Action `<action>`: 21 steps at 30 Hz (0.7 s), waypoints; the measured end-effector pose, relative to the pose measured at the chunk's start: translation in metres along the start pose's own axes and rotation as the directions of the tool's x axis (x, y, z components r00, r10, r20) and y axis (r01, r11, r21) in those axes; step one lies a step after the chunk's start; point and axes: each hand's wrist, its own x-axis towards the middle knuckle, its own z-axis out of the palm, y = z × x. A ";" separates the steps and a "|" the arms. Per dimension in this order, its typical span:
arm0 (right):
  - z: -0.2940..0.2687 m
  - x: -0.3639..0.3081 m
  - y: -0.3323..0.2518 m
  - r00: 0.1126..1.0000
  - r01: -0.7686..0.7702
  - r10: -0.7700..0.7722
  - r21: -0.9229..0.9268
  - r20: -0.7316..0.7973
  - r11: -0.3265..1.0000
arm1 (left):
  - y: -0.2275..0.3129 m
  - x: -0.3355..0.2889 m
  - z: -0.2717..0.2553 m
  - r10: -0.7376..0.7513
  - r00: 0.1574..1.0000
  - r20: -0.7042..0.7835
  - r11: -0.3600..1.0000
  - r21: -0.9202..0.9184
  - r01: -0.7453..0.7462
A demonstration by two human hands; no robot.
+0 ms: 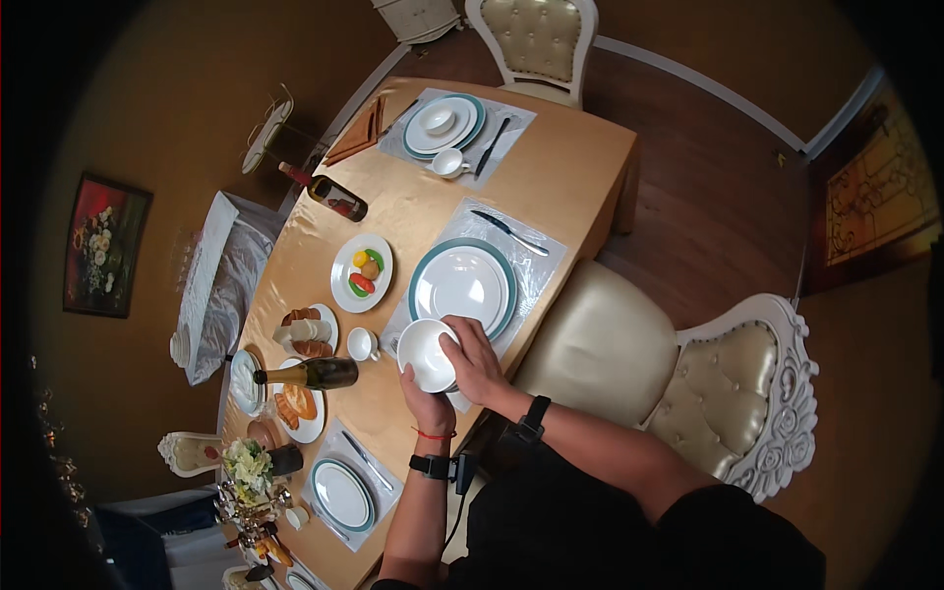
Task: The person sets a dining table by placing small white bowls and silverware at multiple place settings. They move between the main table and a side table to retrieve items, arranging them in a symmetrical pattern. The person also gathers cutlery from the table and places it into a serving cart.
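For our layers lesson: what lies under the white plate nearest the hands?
A teal-rimmed plate shows around the white plate, with a translucent placemat below. The lower plate's middle is covered; the held bowl hides part of its edge.

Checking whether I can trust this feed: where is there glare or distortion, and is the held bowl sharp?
Head view: glare on the white plate and clear placemat; head view: far edge of the table curves, picture corners black; head view: bowl looks fairly sharp.
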 end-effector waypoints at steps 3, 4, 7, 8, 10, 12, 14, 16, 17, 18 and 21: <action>0.006 -0.046 -0.010 0.998 0.050 -0.052 0.039 0.043 0.998 | 0.017 -0.049 -0.017 0.068 0.995 0.078 0.997 0.024 -0.070; 0.005 -0.062 -0.014 0.998 0.041 -0.044 0.054 0.054 0.998 | 0.019 -0.068 -0.024 0.107 0.990 0.090 0.992 0.053 -0.112; 0.000 -0.116 -0.034 0.999 -0.047 0.038 0.272 0.038 0.961 | 0.017 -0.122 -0.051 0.282 0.935 0.215 0.917 0.226 -0.329; -0.003 -0.141 -0.039 1.000 -0.028 0.030 0.215 -0.004 0.976 | 0.015 -0.142 -0.057 0.327 0.908 0.263 0.900 0.206 -0.384; -0.008 -0.190 -0.060 0.998 -0.053 0.047 0.289 0.030 0.956 | 0.021 -0.181 -0.059 0.467 0.837 0.285 0.804 0.256 -0.536; -0.021 -0.230 -0.067 0.997 -0.074 0.063 0.284 0.046 0.956 | 0.020 -0.219 -0.058 0.486 0.828 0.280 0.796 0.250 -0.552; -0.041 -0.264 -0.096 1.000 0.003 -0.004 0.081 0.014 0.997 | 0.027 -0.256 -0.046 0.511 0.825 0.243 0.808 0.190 -0.557; -0.062 -0.289 -0.117 0.998 0.051 -0.056 0.119 0.043 0.992 | 0.034 -0.287 -0.030 0.512 0.823 0.247 0.824 0.129 -0.552; -0.072 -0.300 -0.125 0.995 0.088 -0.094 0.161 0.032 0.983 | 0.036 -0.303 -0.022 0.506 0.824 0.255 0.832 0.104 -0.544; -0.085 -0.310 -0.136 0.993 0.118 -0.120 0.195 0.001 0.974 | 0.039 -0.315 -0.007 0.524 0.810 0.264 0.829 0.057 -0.556; -0.128 -0.338 -0.167 0.975 0.223 -0.206 0.307 -0.088 0.925 | 0.051 -0.361 0.043 0.578 0.737 0.352 0.783 0.017 -0.622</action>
